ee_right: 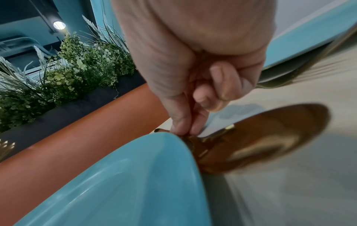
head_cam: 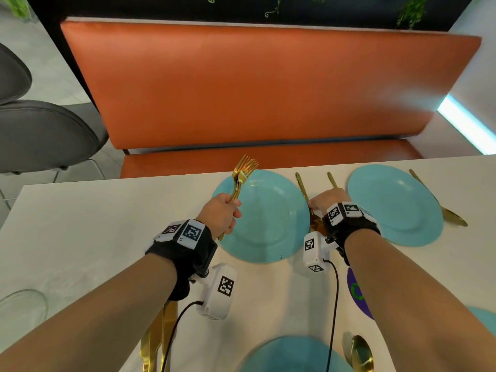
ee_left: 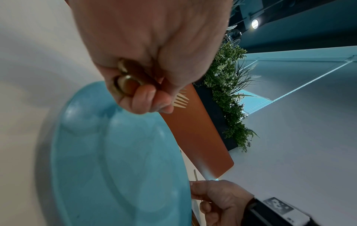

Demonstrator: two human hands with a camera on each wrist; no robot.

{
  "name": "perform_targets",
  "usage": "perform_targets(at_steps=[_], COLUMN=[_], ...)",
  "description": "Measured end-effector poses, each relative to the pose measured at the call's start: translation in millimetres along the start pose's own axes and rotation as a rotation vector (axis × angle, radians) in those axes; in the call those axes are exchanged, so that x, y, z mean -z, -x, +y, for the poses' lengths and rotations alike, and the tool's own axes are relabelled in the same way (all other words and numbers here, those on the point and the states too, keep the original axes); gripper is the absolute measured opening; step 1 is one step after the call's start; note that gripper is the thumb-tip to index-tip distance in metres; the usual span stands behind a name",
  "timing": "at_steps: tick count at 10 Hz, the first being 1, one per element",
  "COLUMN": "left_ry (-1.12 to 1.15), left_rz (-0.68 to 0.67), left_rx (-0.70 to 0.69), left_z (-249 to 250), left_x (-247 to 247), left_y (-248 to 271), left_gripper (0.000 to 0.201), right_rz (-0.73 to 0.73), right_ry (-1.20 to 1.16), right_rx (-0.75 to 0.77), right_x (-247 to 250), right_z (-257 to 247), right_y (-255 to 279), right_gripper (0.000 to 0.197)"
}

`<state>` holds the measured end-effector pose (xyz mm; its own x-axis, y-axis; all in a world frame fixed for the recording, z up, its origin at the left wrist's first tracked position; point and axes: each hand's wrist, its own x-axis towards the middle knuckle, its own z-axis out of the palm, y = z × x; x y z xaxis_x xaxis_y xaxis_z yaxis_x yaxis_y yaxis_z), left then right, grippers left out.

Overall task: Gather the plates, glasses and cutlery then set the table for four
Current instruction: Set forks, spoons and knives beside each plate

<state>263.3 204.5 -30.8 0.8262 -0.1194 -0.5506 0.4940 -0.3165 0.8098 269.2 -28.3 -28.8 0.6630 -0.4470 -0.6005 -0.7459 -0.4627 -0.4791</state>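
My left hand (head_cam: 232,208) (ee_left: 146,97) grips a bundle of gold forks (head_cam: 241,173) (ee_left: 181,100) by the handles, tines up, over the left rim of a blue plate (head_cam: 268,224) (ee_left: 115,168). Just right of that plate (ee_right: 135,183), my right hand (head_cam: 315,205) (ee_right: 183,130) pinches the handle of a gold spoon (head_cam: 302,186) between thumb and forefinger. The spoon's bowl (ee_right: 270,142) lies on the table, pointing towards me. A second gold handle (head_cam: 331,179) shows beyond my right hand. Further right lies a second blue plate (head_cam: 394,205) with a gold knife (head_cam: 440,208) beside it.
A third blue plate (head_cam: 292,355) sits at the near edge with a gold spoon (head_cam: 359,353) to its right. Gold knives (head_cam: 155,342) lie under my left forearm. A glass (head_cam: 21,310) stands near left. An orange bench (head_cam: 241,89) runs behind the table (head_cam: 107,224).
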Motion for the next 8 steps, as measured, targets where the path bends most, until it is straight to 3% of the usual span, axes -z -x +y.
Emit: perform_targets(at_steps=[1,2,3,4,5,6,8], left_ry=[0.011,0.02,0.009,0.001,-0.013,-0.064,-0.231], left_rz=[0.003,-0.001,-0.008,-0.034,-0.069,-0.134,-0.226], left_rx=[-0.001,0.003,0.013,0.027,0.037,0.046,0.039], left_z=[0,-2,-4,-5,-4,0,-8], left_x=[0,0,0,-1,-1,4,28], left_y=[3,7,13,22,36,55,104], left_gripper=[0.013,0.014,0.019,0.024,0.023,0.022,0.021], right_rz=[0.073,0.235,0.276,0.216,0.131,0.104,0.172], right_ry=[0.197,0.342,0.338,0.147,0.226,0.34,0.458], right_rx=[0.003,0.015,0.208,0.419,0.66,0.802,0.875], right_x=[-6,-3,-1,-19,-49,-75,-100], right_z=[5,-2,-6,-4,-3,0,8], right_y=[-21,-11,5,35,73,103,159], right_gripper=[0.025,0.035,0.033,0.016,0.022,0.028,0.023])
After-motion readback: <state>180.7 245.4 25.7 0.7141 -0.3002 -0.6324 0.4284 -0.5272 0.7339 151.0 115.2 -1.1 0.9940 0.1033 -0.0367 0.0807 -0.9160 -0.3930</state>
